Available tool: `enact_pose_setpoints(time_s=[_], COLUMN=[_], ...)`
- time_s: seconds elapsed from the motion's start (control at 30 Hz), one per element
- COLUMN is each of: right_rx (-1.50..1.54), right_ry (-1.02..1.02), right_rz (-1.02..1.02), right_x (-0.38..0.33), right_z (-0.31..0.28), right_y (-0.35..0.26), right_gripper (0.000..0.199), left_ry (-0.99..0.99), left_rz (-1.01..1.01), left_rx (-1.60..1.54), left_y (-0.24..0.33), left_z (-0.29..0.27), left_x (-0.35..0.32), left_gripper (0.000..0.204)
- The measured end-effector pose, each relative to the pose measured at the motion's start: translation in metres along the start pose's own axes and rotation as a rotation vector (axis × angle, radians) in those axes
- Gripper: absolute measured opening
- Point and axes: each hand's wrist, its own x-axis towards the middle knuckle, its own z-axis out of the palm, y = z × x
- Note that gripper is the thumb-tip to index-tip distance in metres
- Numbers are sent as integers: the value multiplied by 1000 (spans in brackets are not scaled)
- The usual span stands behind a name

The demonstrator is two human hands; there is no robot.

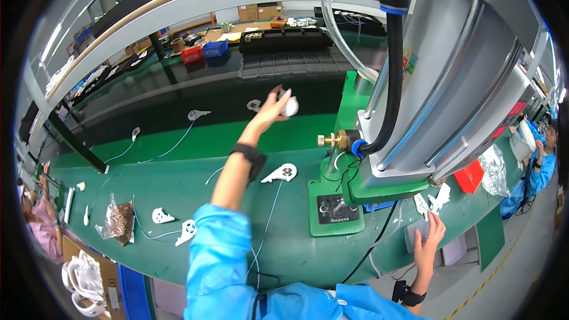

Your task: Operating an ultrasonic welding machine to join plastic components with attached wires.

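Note:
My left hand (271, 110) reaches out over the far belt, its fingers closed round a white rounded plastic part (290, 106). Just beyond its fingertips lies another white piece (253, 105). Closer in, a white plastic housing (281, 173) with a thin cable rests on the green bench, below my left wrist. My right hand (430, 238) is at the bench's near edge, fingers spread beside a translucent plastic box (413, 234); whether they touch it is unclear. White plastic pieces (437, 200) lie just past those fingers.
A pneumatic press (409, 95) with a green base (336, 213) stands between my hands. More white housings (188, 232) with cables, and a bag of small brown parts (120, 223), lie left. A red bin (469, 176) is right. Co-workers (536, 169) sit at both sides.

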Motion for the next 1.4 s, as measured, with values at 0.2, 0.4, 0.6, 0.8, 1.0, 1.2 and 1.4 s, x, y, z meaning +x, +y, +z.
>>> enact_pose_setpoints(time_s=[0.2, 0.4, 0.6, 0.8, 1.0, 1.2, 1.4], right_rx=[3, -55, -65, -36, -127, 59, 252], right_ry=[4, 2, -150, -166, -201, -368, -209], right_rz=[-9, -10, -179, -404, -592, -538, -456], right_x=[4, 12, 31, 60, 109, 122, 121], right_z=[-4, -7, -4, 0, 55, 114, 94], right_y=[-6, 12, 0, -24, -36, -20, -34], right_gripper=[53, 49, 43, 29, 18, 9, 7], left_ry=[-390, -435, -480, -39, -173, -235, -191], left_rz=[20, 312, 7, -67, -42, -52, 186], left_rx=[482, 1277, 885, 534, -192, -218, 146], left_y=[-52, -38, -25, 8, 31, 43, 32], left_z=[-4, 29, -14, 4, 60, 105, 122], left_x=[12, -169, -229, -239, -226, -215, -199], left_gripper=[70, 47, 58, 50, 59, 60, 52])
